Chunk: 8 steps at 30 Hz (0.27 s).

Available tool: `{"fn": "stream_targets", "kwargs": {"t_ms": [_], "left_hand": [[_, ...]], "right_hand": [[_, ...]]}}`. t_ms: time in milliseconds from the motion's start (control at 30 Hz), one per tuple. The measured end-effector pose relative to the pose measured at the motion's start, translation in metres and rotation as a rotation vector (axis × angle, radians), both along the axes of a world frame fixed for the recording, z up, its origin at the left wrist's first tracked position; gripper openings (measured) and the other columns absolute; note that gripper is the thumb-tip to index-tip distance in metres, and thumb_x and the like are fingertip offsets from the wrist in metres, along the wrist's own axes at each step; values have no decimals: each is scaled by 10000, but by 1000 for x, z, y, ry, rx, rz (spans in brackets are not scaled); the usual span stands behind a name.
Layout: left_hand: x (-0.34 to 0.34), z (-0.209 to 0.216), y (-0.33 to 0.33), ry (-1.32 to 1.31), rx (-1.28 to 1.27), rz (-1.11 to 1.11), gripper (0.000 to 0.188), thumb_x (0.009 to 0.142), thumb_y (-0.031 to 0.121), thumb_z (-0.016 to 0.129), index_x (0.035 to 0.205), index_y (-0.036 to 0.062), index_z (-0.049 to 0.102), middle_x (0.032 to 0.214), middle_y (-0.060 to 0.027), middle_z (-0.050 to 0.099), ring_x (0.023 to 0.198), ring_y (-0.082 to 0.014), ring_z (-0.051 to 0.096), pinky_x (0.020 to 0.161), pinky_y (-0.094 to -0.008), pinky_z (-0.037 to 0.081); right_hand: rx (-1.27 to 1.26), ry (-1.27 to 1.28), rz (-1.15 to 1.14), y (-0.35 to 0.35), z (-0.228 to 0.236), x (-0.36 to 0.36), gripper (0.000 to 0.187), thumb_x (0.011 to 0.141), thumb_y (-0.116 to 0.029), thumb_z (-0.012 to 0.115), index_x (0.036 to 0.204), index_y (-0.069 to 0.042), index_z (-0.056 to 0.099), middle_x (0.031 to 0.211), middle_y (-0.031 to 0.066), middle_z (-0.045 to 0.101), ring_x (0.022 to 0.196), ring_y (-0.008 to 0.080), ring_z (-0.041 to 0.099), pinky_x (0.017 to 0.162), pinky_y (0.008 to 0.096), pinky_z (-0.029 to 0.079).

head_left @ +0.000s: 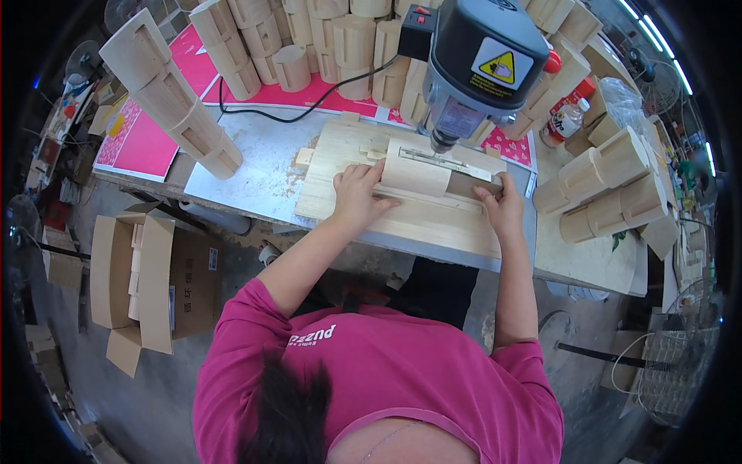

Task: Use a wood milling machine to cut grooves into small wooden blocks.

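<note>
A pale, rounded wooden piece (413, 173) with a long slot in its top lies on a wooden board jig (328, 182) under the drill press (483, 58). My left hand (359, 195) grips its left end, thumb along the near side. From the piece's right end a flat grey-brown block (473, 186) sticks out. My right hand (504, 207) pinches that block, thumb on the near face and fingers behind. The drill chuck (443, 141) hangs just over the far side of the slot. Whether a bit touches the wood cannot be made out.
Stacked wooden cylinders (290, 68) line the back of the table, and a tall stack (182, 100) leans at left. More cylinders (610, 185) stand at right near a plastic bottle (566, 124). A black cable (297, 118) crosses behind the jig. An open carton (154, 278) sits at lower left.
</note>
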<state>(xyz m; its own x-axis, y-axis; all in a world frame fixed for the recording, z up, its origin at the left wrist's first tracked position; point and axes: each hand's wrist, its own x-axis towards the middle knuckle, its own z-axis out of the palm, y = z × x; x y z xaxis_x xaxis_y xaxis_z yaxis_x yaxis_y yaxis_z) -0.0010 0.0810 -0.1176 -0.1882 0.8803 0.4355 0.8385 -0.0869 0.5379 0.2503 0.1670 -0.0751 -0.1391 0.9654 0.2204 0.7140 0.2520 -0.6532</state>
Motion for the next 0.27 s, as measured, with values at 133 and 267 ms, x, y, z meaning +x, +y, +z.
{"fn": "stream_targets", "kwargs": {"t_ms": [133, 267], "left_hand": [[-21, -10, 5, 37, -55, -12, 685, 539, 299, 790, 1154, 102, 562, 894, -16, 571, 943, -221, 479, 816, -375, 293], [-35, -15, 10, -3, -117, -147, 636, 566, 277, 779, 1152, 141, 573, 910, -6, 587, 944, -199, 482, 793, -373, 299]], "right_hand": [[-23, 9, 21, 2, -6, -8, 407, 695, -222, 753, 962, -29, 513, 587, 76, 495, 518, 171, 455, 493, 313, 378], [-35, 38, 57, 7, -12, -4, 427, 689, -236, 762, 982, -39, 522, 596, 63, 503, 536, 157, 475, 498, 319, 396]]}}
